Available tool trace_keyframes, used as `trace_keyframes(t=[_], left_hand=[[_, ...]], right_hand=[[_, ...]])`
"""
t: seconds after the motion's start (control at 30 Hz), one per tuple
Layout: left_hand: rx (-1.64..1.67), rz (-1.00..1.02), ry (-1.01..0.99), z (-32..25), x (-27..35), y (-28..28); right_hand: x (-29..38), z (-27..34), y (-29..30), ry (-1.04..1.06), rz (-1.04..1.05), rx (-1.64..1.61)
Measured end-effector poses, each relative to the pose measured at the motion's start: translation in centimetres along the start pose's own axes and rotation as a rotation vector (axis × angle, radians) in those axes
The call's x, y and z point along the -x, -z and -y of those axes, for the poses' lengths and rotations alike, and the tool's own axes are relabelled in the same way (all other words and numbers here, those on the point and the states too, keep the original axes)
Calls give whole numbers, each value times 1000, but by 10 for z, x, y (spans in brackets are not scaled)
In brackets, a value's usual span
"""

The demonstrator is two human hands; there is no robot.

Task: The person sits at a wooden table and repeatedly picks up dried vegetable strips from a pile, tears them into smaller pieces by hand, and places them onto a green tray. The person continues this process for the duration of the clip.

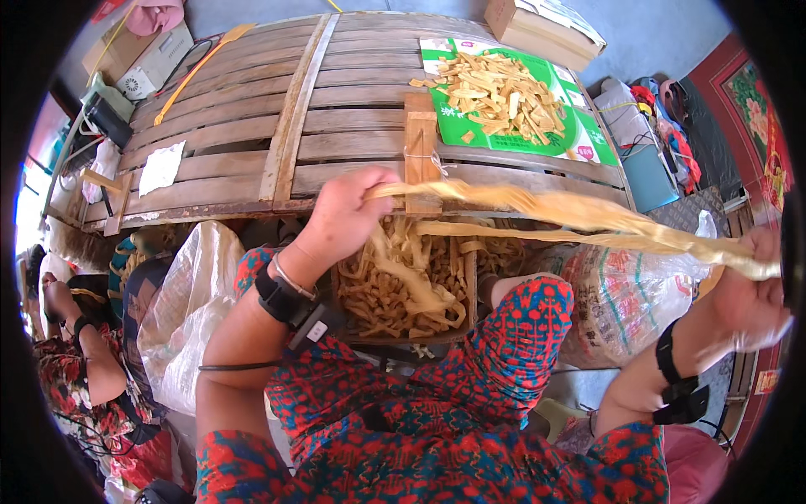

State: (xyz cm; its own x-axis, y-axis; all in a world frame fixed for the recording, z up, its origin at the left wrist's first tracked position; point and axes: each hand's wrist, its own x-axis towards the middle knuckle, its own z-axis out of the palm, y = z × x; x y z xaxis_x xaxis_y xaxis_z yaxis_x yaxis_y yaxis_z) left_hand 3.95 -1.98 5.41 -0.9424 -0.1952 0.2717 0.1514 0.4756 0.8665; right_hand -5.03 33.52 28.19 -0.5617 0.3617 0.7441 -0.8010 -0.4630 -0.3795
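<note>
My left hand (349, 217) grips one end of a long, pale-tan, flexible strip (585, 220) near the table's front edge. Far out to the right, my right hand (749, 299) is closed around the other end and is blurred. Between them the strip is stretched and slightly twisted, with a second length hanging just below it. Close to my left hand, a wooden block with white string tied around it (420, 148) is fixed at the table edge. Below, a cardboard box (403, 339) between my knees holds a heap of similar tan strips (390, 309).
The slatted wooden table (352, 79) bears a green printed sheet (453, 126) with cut tan pieces (504, 94). Cartons (548, 31), a white paper (162, 169) and an orange fly swatter (195, 79) are there too. Plastic sacks (195, 321) flank my legs. Another person's arm (94, 359) is at left.
</note>
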Motion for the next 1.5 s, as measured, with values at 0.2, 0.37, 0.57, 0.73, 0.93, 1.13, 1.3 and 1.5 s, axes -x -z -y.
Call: trace_keyframes(t=[0.2, 0.37, 0.57, 0.73, 0.93, 1.13, 1.3, 1.5], left_hand=[[-133, -141, -69, 10, 27, 37], [-427, -149, -207, 6, 34, 44], [-710, 47, -472, -15, 17, 0], [-463, -85, -619, -34, -9, -33], [-613, 164, -425, -2, -30, 2], [-644, 202, -332, 15, -35, -43], [-178, 234, -112, 21, -54, -37], [981, 473, 770, 45, -52, -40]], right_hand=[[-64, -44, 120, -399, 87, 266], [-77, -73, 180, -241, -220, 737], [102, -110, 87, -187, 1234, 1232], [200, -126, -5, -1220, 1035, 340], [170, -154, 0, -1100, 1222, 607], [200, -186, 0, -1045, 1126, 380], [220, -211, -1, -772, 1012, 689], [216, -228, 14, -262, 1157, 440]])
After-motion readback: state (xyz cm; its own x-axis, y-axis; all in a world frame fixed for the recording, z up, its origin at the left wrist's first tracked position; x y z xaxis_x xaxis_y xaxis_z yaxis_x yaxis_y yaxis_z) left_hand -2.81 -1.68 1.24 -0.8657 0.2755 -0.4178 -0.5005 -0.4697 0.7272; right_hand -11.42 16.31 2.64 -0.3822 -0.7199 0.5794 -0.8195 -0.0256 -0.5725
